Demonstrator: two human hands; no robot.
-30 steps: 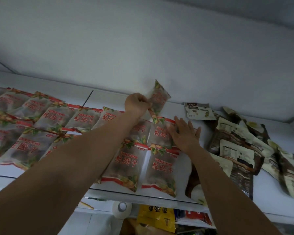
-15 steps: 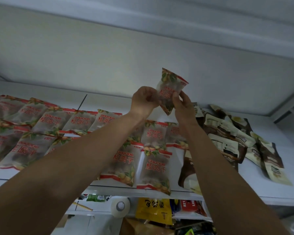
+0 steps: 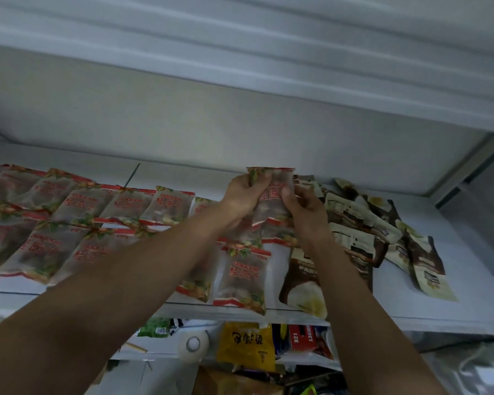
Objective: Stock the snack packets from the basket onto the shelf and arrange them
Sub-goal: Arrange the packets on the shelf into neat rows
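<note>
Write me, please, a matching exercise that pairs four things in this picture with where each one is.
1 held packet
2 brown pouches
3 yellow bag
4 red-lettered packet rows

A under the shelf
B left part of the shelf
C gripped by left hand and right hand
D right part of the shelf

Pairs: 1-C, 2-D, 3-A, 4-B

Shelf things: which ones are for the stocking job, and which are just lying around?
For the job: translucent red-lettered snack packet, gripped by left hand and right hand; rows of matching translucent packets; white metal shelf.
Just lying about: brown-and-cream pouches, untouched; yellow plastic bag and white tape roll below.
</note>
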